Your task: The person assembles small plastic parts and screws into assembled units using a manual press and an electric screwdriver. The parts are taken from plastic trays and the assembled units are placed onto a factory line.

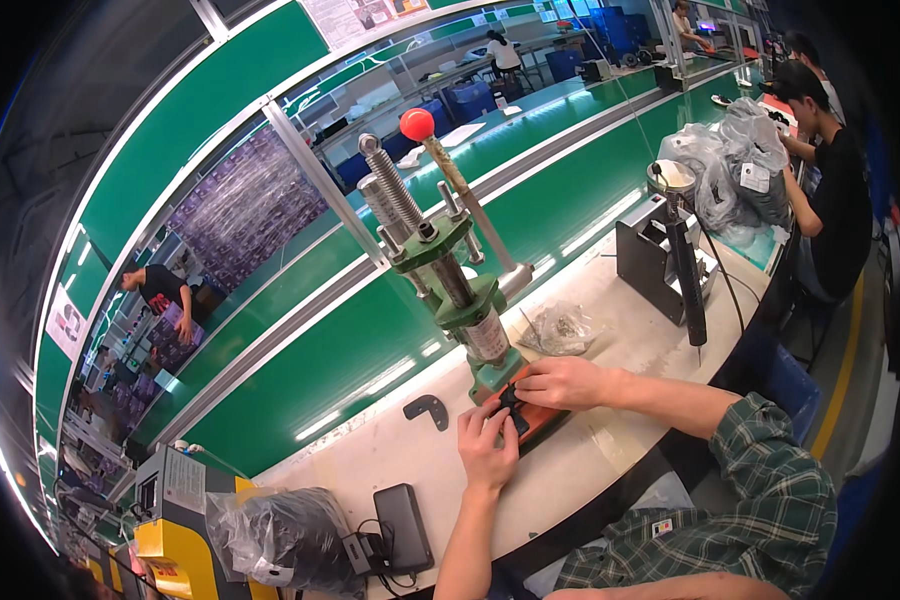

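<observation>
Loading step: both hands, left hand (pixel 487 440) and right hand (pixel 560 382), pinch a small black part (pixel 511 402) onto the orange press base (pixel 542 415) under the green lever press (pixel 457 280). Next move needs part seated square, fingers clear.

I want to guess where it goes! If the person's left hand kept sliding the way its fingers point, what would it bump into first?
Probably the small black part on the orange base plate, which the left hand already touches. Just beyond stands the green hand press. Depth is hard to judge here.

A pale workbench (pixel 610 300) carries a green hand press (pixel 450 290) and a black bracket (pixel 427 409).
</observation>
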The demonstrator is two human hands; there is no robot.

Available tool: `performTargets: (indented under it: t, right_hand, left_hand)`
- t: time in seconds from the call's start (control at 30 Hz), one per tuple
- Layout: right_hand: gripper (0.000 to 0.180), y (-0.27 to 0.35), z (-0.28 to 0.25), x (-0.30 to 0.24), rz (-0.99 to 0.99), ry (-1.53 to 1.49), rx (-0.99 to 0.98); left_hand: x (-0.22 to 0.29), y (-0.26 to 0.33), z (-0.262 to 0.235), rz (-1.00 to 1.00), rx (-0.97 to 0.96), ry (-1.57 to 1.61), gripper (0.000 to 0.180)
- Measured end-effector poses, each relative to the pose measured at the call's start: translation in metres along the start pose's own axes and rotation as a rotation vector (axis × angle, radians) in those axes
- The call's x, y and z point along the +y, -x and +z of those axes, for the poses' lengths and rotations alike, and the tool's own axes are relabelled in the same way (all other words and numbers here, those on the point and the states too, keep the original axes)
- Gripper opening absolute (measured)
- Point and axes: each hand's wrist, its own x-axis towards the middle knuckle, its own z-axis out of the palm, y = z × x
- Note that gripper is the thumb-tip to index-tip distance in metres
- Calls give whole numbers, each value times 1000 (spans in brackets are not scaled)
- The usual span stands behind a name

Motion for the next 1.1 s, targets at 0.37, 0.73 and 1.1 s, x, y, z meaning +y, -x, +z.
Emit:
performTargets:
  t: [0.37,0.73,1.1]
  right_hand:
    - [31,6,-17,-1,238,-196,-83]
    - [13,39,-15,88,876,-181,-395]
    - [14,48,-2,101,870,-333,-391]
  left_hand:
    - [3,-2,4,-2,-29,-17,16]
    - [3,0,2,18,-65,-66,19]
    - [0,1,6,-34,-3,16,23]
